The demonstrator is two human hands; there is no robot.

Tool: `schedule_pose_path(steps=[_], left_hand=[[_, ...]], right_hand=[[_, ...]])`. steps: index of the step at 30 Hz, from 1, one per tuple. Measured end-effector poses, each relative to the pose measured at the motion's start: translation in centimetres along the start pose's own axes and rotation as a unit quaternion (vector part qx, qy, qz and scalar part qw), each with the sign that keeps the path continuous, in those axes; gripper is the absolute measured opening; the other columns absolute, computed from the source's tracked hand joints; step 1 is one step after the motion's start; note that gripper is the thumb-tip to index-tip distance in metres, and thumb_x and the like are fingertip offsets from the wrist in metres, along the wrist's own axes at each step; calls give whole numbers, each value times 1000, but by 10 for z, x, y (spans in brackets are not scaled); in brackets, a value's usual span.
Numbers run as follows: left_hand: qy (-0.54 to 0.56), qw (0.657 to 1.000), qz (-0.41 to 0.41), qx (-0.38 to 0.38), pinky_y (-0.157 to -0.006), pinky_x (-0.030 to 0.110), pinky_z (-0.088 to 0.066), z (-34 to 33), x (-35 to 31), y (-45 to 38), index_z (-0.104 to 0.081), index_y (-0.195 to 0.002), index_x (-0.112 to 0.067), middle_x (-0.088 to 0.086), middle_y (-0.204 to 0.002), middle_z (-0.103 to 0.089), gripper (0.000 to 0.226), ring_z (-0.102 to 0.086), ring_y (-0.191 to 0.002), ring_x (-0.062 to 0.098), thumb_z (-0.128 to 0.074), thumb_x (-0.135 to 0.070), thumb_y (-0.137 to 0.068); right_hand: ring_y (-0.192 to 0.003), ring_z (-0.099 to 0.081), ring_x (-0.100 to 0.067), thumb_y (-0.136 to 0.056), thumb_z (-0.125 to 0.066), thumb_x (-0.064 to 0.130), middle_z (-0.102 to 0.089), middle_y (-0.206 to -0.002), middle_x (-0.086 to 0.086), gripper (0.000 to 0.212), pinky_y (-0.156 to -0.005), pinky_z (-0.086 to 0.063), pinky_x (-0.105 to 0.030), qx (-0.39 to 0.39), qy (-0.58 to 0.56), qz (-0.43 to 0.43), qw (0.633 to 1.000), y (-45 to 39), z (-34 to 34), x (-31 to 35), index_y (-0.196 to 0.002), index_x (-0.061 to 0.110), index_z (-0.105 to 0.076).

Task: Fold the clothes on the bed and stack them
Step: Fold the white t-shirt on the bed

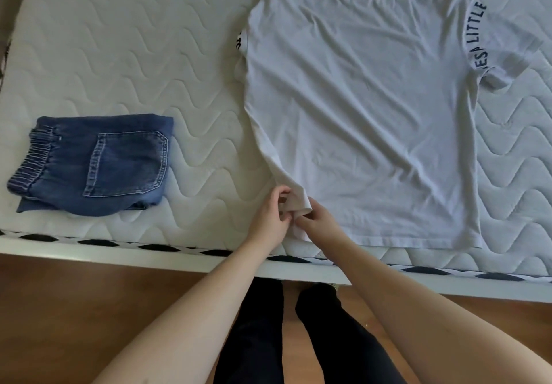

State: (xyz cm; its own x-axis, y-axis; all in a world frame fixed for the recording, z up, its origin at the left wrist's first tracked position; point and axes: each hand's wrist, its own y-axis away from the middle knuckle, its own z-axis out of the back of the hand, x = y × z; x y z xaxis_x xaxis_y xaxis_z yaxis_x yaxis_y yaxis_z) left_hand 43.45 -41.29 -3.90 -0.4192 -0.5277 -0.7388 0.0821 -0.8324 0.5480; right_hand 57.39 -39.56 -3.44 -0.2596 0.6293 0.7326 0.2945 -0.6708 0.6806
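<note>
Two bare forearms, no sleeves showing up to the bottom edge of the view. Left hand (270, 216) and right hand (321, 220) bare too: no rings, no watch, no bracelets, no gloves. Nails short, plain as far as visible. Legs (260, 333) in black, close-fitting trousers or leggings, plain, no markings. Feet hidden under the bed edge.

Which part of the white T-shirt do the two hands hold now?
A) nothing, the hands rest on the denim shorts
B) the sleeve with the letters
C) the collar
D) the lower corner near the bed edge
D: the left hand and the right hand both pinch the bottom corner of the white T-shirt, close to the edge of the mattress; the folded denim shorts lie apart, untouched.
</note>
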Motion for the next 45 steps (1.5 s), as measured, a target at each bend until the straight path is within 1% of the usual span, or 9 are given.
schedule_pose_path(steps=[6,12,17,23,29,37,41,43,45], left_hand=[[-64,995,6,-73,-70,22,-41,-2,-4,-14,-63,-105,-22,-8,-95,-62,21,-59,-87,14,-63,-13,-85],[-106,984,2,-140,-66,26,-38,23,10,1,-53,-101,-17,-4,-97,-57,28,-53,-80,15,-66,-6,-78],[-92,972,71,-202,-62,29,-38,54,39,23,-50,-111,-22,-7,-98,-58,26,-55,-80,18,-57,-10,-88],[-72,969,157,-179,-49,24,-34,59,61,36,-53,-114,-25,-7,-92,-61,24,-50,-67,3,-46,-12,-95],[-207,959,168,-99,-61,33,-42,55,70,37,-52,-95,-16,0,-85,-58,12,-54,-76,25,-45,-7,-90],[-151,969,193,-12,-70,35,-42,47,75,38,-54,-98,-11,10,-96,-59,19,-53,-85,30,-36,-18,-98],[-171,972,162,-20,-62,34,-40,60,76,38,-46,-83,-22,-2,-79,-53,11,-55,-80,29,-46,-17,-92],[-166,976,136,34,-67,33,-44,70,74,34,-52,-93,-23,-3,-93,-60,8,-59,-92,27,-58,-23,-87],[-160,973,128,103,-78,32,-45,80,71,26,-56,-115,-20,-5,-113,-61,38,-58,-104,22,-67,-34,-82]], right_hand=[[-101,-65,-6,-95,-60,26,-72,-106,10,23,-91,-47,-26,-33,-7,-24,999,-6,7,-7,-117,27,-65],[-110,-56,-2,-79,-73,51,-51,-129,12,78,-89,-44,-21,-17,155,30,987,-5,-5,-9,-144,32,-35],[-138,-26,-20,-74,-71,60,-22,-153,-2,110,-113,-21,-40,-42,452,106,885,-7,-37,-14,-156,28,-4],[-141,-22,-27,-82,-56,8,-20,-156,-5,91,-115,-16,-41,-84,617,128,772,-6,-49,-18,-156,18,-3],[-143,-24,-29,-85,-38,1,-20,-160,-8,79,-117,-18,-38,-62,624,145,766,0,-26,-25,-157,14,-9],[-143,-23,-26,-95,-41,24,-9,-162,-4,66,-115,-22,-38,64,616,114,777,4,-24,-33,-155,23,-13],[-141,-27,-23,-90,-44,20,-22,-159,1,71,-114,-22,-37,75,584,103,802,-6,-23,-13,-155,26,-16],[-136,-36,-25,-91,-43,18,-32,-154,0,67,-112,-26,-37,60,567,91,816,-16,-24,2,-154,26,-20],[-131,-42,-27,-90,-43,13,-40,-149,-3,64,-108,-30,-38,41,554,75,828,-27,-25,19,-151,25,-28]])
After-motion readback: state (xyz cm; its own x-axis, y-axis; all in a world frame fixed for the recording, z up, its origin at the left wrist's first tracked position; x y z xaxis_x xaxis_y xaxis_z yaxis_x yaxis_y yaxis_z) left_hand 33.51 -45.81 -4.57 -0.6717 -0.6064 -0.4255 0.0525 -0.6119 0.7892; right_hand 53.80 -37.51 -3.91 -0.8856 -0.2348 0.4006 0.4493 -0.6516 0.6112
